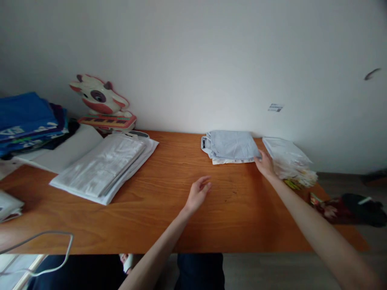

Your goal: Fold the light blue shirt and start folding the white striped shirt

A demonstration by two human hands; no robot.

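Note:
A folded light-blue garment (pixel 231 145) lies on a white folded one near the back of the orange wooden table (pixel 169 217). My right hand (pixel 265 164) touches the stack's near right corner, fingers on the cloth's edge. Over the table's middle, my left hand (pixel 198 193) hovers with fingers loosely apart and nothing in it. A pile of clear-bagged items (pixel 288 159) sits just right of my right hand.
A stack of flat white plastic bags (pixel 104 167) lies at the left, with blue folded cloths (pixel 28 119) and a cow-shaped toy keyboard (pixel 102 104) behind it. A white cable (pixel 45 249) loops at the front left edge. Dark items (pixel 350 209) lie on the floor at right.

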